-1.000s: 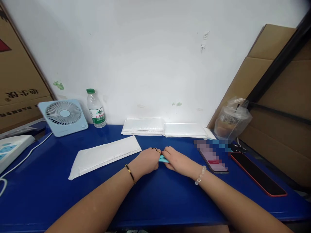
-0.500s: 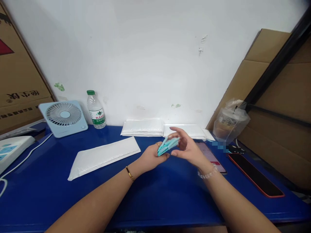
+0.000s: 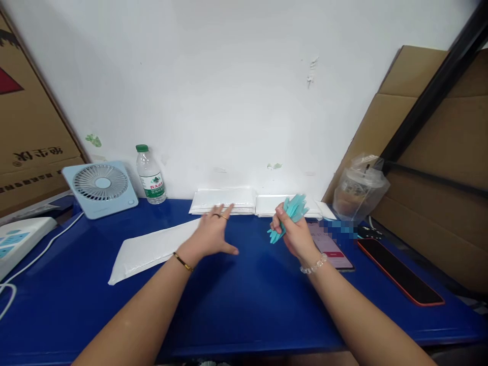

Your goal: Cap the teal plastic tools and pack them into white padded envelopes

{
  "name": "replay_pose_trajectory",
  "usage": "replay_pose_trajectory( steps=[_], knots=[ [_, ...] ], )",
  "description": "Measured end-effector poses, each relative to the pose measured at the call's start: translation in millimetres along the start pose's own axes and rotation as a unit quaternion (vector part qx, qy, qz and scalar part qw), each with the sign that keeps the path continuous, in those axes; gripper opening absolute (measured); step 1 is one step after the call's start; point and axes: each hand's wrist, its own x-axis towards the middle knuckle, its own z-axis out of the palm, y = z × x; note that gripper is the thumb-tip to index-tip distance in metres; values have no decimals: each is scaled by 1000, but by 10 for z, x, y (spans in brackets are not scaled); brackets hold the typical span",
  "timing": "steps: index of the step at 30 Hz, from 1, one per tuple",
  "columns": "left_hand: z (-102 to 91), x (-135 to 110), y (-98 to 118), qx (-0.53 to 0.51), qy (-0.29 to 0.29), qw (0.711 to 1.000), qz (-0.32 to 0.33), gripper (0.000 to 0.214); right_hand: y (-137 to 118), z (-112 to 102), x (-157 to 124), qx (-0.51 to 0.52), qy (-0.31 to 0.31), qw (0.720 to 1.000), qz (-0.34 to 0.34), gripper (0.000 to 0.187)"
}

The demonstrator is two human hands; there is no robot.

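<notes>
My right hand [image 3: 295,235] is closed around a bundle of thin teal strips [image 3: 293,208]; their exact kind is not clear. The strips' ends fan out above and below the fist. With fingers spread and nothing in it, my left hand [image 3: 211,231] hovers by the right end of a white padded envelope [image 3: 150,249], hiding that end. Behind it, against the wall, lies a stack of white padded envelopes [image 3: 229,198]. A second stack [image 3: 267,204] lies to its right, partly behind my right hand.
A pale blue fan [image 3: 102,188] and a water bottle [image 3: 151,178] stand at the back left, near a white power strip [image 3: 21,236]. On the right are a phone [image 3: 333,249], a dark phone with a red edge [image 3: 400,272] and a bagged drink cup [image 3: 358,190].
The teal bundle has passed from my left hand to my right, which has closed on it. My left hand has opened and moved left toward the white envelope.
</notes>
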Motion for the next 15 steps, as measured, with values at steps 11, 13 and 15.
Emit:
replay_pose_trajectory(
  steps=[11, 13, 15],
  knots=[
    [-311, -18, -510, 162, -119, 971, -131, 96, 369, -103, 3, -57, 10, 997, 46, 27],
    [-334, -1, -504, 152, -91, 978, -109, 76, 356, -114, 18, -49, 1, 997, 66, 29],
    [-397, 6, -460, 112, -35, 989, -93, 54, 294, -123, 27, -32, 0, 997, 67, 27]
  ],
)
